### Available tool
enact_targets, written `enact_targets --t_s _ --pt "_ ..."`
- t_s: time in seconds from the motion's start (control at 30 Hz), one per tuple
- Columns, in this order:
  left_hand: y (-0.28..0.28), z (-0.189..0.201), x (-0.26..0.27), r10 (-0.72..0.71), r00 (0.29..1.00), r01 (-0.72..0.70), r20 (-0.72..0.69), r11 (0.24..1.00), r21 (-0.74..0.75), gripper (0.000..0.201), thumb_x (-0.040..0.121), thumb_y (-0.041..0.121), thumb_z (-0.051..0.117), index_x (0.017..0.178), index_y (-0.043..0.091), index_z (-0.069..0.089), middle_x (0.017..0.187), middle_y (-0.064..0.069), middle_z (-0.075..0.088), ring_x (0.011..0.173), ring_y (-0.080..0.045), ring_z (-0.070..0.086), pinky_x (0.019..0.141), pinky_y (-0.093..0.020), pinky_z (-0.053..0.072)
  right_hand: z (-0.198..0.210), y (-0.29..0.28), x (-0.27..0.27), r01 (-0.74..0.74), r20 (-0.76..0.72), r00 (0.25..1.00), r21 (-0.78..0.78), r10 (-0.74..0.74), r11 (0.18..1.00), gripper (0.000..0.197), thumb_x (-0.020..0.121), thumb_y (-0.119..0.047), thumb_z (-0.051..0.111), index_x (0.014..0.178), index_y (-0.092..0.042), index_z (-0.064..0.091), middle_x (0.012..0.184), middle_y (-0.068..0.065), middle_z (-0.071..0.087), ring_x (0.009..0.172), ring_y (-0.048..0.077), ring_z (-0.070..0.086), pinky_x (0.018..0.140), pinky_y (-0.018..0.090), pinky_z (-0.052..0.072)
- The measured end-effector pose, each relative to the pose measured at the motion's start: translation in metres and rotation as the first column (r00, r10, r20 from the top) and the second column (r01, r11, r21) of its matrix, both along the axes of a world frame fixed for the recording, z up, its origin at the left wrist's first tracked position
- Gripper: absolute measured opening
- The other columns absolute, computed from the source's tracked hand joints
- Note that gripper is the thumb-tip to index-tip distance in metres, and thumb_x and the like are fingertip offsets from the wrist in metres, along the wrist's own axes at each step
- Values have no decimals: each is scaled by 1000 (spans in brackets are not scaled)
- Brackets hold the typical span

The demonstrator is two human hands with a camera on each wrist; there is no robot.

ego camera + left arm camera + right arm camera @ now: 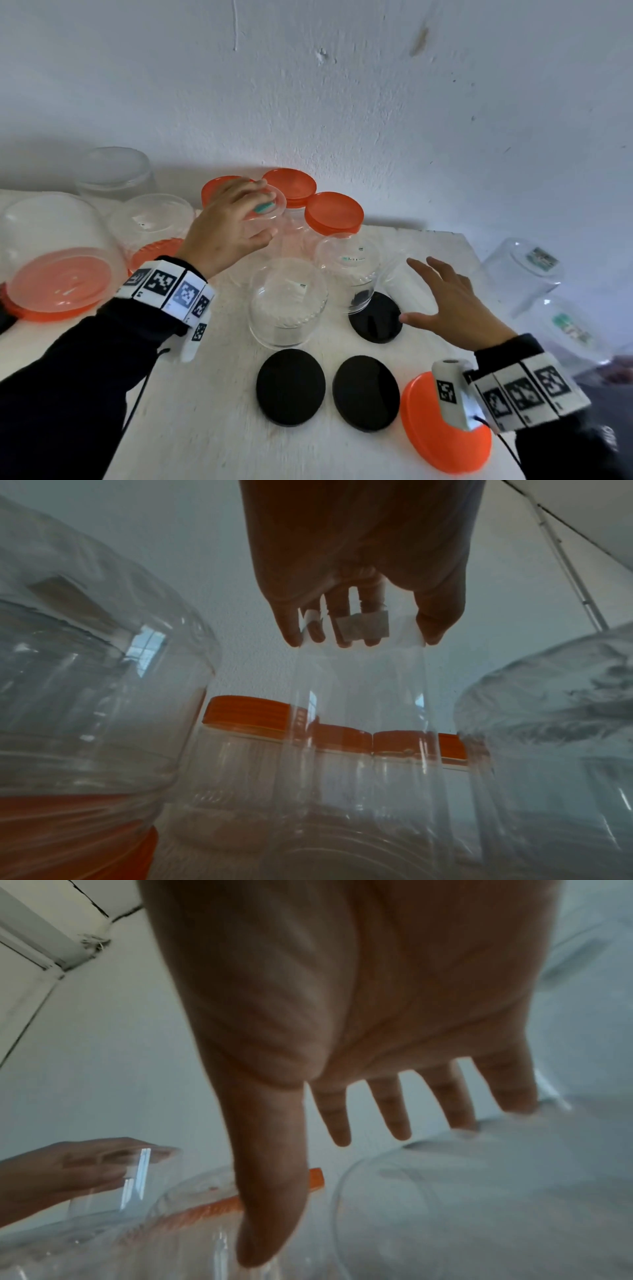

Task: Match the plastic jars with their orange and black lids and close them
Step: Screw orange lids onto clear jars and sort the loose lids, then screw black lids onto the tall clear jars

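Note:
My left hand (270, 216) grips an upside-down clear jar (270, 226) by its base from above, fingers on the far side and thumb on the near side. In the left wrist view the left hand (363, 639) has its fingertips on that jar (359, 710). My right hand (411, 291) is open, with its fingers spread over another clear jar (397, 274). In the right wrist view two fingertips (520, 1104) touch this jar (479, 1191). Three black lids (290, 387) (365, 392) (375, 317) lie near the front. An orange lid (442, 435) lies under my right wrist.
Three jars with orange lids (334, 212) stand at the back. Upside-down clear jars (287, 301) (347, 263) stand mid-table. At the left a large jar (58, 240) sits upside down on an orange lid. More clear jars (524, 270) lie beyond the table's right edge.

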State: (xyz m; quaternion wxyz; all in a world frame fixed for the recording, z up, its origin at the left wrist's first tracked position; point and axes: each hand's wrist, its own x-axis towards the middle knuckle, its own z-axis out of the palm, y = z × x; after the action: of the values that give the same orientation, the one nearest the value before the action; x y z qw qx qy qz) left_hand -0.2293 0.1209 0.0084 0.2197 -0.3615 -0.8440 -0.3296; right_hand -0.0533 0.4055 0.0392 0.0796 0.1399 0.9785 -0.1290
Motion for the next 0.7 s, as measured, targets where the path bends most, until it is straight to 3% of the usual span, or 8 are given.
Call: enact_targets --t_s 0.17,0.27,0.37,0.43,0.5,0.57,0.63,0.7 --pt "-1 2 2 -2 1000 2 30 1000 -2 65 74 53 50 121 9 58 132 -6 51 127 -24 37 102 -32 27 -8 3 3 54 4 999 16 -54 998 92 80 -42 68 147 -39 5 156 2 2 139 32 12 110 47 24" --pt "-3 5 3 -19 998 19 66 1000 12 69 73 57 50 125 12 56 134 -4 49 130 -22 35 106 -37 30 -11 2 2 88 12 996 83 -89 993 93 81 -42 67 146 -41 1 155 9 2 138 34 13 108 48 24" --pt "-6 10 4 -41 989 34 140 998 50 72 72 59 50 130 16 51 138 -1 45 133 -18 34 108 -44 32 -14 2 0 111 14 993 151 -114 982 91 82 -41 66 146 -41 2 150 12 15 135 32 17 107 47 26" --pt "-9 17 7 -54 987 43 150 996 77 72 72 58 50 131 15 50 139 3 42 134 -14 33 110 -40 30 -16 3 -1 126 -10 992 166 -126 978 90 81 -38 68 146 -40 5 146 11 22 131 31 21 105 46 29" --pt "-9 26 14 -65 992 54 104 993 105 69 74 54 50 130 13 50 138 5 42 134 -13 32 111 -28 26 -16 4 -1 139 -29 990 152 -136 979 91 80 -35 70 146 -41 8 143 10 24 128 31 25 104 46 30" --pt "-8 37 27 -67 998 65 10 988 136 61 79 48 53 127 10 53 134 -3 48 129 -14 36 107 -14 24 -16 4 -1 151 -36 988 120 -147 981 91 80 -32 71 146 -41 9 143 9 25 126 34 29 104 47 32" --pt "-2 48 48 -66 992 84 -108 981 177 49 84 37 55 120 4 57 123 -10 54 119 -15 43 101 -11 29 -15 4 1 150 -44 988 69 -147 986 90 81 -29 70 146 -40 9 143 10 25 124 36 33 104 47 34" --pt "8 54 75 -89 978 126 -188 972 196 36 86 26 55 112 2 60 110 -11 58 106 -18 48 95 -17 35 -12 4 3 140 -72 987 -4 -140 990 89 81 -28 69 146 -39 9 141 11 26 123 36 35 102 46 34"
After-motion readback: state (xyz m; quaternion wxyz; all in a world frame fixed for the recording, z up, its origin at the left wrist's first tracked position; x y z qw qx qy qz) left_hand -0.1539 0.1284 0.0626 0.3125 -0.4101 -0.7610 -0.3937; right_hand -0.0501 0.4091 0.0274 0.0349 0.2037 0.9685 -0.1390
